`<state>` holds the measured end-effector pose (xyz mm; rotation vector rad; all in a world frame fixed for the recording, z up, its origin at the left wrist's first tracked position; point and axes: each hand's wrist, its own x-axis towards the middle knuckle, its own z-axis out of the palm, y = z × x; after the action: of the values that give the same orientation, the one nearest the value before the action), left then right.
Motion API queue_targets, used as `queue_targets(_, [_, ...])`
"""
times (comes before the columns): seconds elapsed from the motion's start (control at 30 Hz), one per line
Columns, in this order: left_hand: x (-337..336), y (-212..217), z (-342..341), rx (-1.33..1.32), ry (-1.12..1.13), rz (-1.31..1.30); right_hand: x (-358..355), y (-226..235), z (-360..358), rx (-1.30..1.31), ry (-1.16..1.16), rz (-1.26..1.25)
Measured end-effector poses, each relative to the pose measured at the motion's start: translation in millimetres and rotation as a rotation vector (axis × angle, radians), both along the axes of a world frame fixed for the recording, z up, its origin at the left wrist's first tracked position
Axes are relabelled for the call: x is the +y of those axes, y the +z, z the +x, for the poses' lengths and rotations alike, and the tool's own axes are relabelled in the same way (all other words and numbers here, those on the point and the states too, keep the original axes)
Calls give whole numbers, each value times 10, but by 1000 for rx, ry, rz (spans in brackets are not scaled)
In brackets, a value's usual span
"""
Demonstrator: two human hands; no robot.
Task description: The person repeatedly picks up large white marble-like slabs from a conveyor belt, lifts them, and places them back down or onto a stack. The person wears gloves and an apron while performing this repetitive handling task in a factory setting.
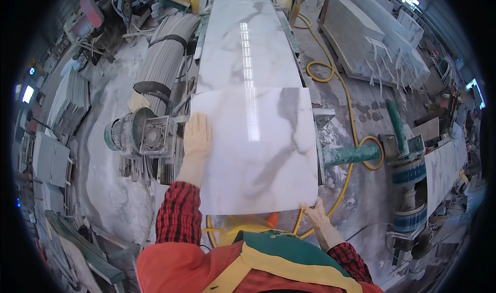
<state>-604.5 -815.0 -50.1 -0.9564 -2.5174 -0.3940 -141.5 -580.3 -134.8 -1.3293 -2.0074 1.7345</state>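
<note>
A polished white marble-look slab (248, 164) with grey-brown veins lies in front of me. Its far edge meets or overlaps a longer slab (222, 50) of the same pattern. My left hand (197, 135), in a cream glove, rests flat along the near slab's left side, fingers stretched out and pointing away from me. At the slab's near right corner, my right hand (316, 214), also in a cream glove, grips the edge with bent fingers. Part of that grip is hidden under the corner. Ceiling light reflects as a bright stripe across both slabs.
To the left stand a motor with gearbox (150, 135) and a strapped bundle of grey strips (168, 50). Yellow hose (347, 97) winds along the right floor past a green pipe (354, 154). Stacked slabs (367, 35) stand far right; a blue-ringed machine (409, 195) is nearer.
</note>
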Motion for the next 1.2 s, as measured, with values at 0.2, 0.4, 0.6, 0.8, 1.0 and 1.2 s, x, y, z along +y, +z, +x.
queue_targets(0.2, [-455, -117, 868, -41, 3, -11, -69, 117, -61, 50, -23, -24])
queue_targets(0.4, [-959, -156, 1614, -246, -29, -95, -100, 213, -58, -62, 12, 31])
queue_targets(0.6, [-1406, -64, 2364, -299, -105, -150, -77, -22, 46, -109, 24, 69])
queue_targets(0.8, [-2195, 179, 2511, -578, -409, -183, -157, 233, -28, -100, -12, -11])
queue_targets(1.0, [-1350, 856, 1394, -203, -505, -97, -266, -256, 59, 14, -110, 6])
queue_targets(1.2, [280, 912, -170, 0, -628, -80, -507, 393, -41, -93, -264, -1])
